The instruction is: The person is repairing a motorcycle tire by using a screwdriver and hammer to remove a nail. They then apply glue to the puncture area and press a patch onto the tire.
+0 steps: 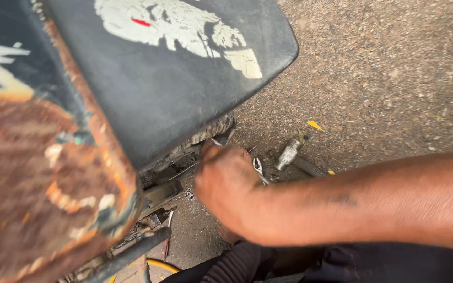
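Note:
My right hand (225, 184) reaches in from the right, low beside a motorcycle, just under the edge of its black seat (174, 78). I see the back of the hand; the fingers curl away toward the dark metal parts (161, 191) below the seat, and what they touch is hidden. The seat carries a worn white print. A rusty, peeling brown part (38, 183) of the motorcycle fills the left foreground. My left hand is out of sight.
On the gravel ground (384, 78) just past my hand lie a small metal hammer (288, 154) and a pair of pliers (258, 167). A yellow leaf (314, 124) lies farther out. A yellow hose or cable (158, 263) curves at the bottom, near my dark trousers (289, 264).

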